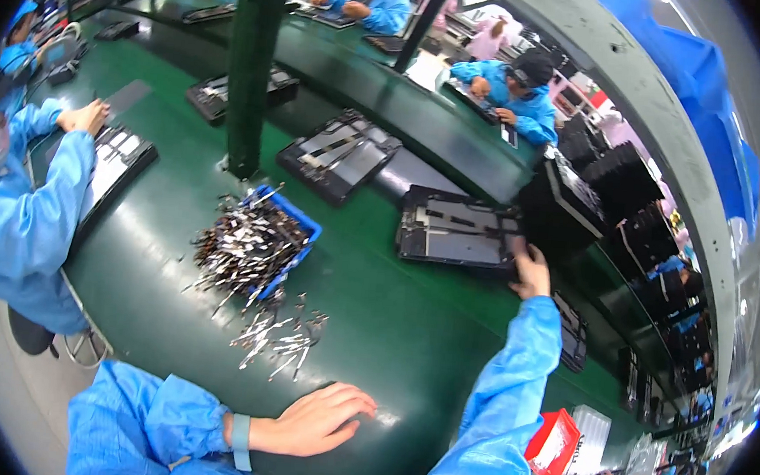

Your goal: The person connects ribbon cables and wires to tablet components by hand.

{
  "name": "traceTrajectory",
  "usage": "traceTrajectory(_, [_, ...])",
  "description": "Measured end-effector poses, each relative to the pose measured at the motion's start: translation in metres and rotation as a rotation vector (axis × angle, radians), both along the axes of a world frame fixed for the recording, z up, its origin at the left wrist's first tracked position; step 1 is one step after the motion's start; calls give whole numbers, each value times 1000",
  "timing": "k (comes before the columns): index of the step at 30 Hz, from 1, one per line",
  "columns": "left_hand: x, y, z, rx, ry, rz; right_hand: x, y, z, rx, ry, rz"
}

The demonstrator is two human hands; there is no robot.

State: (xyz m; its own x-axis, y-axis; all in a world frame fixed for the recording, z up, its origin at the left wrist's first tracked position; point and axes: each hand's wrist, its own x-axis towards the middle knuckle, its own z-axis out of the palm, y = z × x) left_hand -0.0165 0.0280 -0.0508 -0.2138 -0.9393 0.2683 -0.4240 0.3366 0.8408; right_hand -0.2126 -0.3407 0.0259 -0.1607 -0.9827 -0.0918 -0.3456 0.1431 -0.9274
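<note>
Two hands out: my left hand [314, 422] is lying near, fingers loose and empty, likely bracing on the bench [406, 356]; farther right, my right hand [532, 274] is meeting the black-framed panel [461, 229] at its right edge; whether grasping, I can't tell.

Bench [391, 328] green, post [252, 67] darker green. Sleeves [503, 381] light blue, wristband [241, 443] grey-blue. Unit [464, 244]: black frame, grey panels, dark strips across. Bin [310, 232] blue; parts [245, 245] mixed silver-white, black, brownish. Box [568, 424] red. Overhead sheet [678, 73] vivid blue.
</note>
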Motion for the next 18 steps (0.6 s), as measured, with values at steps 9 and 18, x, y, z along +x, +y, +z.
traceTrajectory(9, [41,-13,25,-309,-396,128,-82,6,32,35,-537,397])
traceTrajectory(18, [71,-51,6,-254,-675,368,-84,84,-23,425,-170,723])
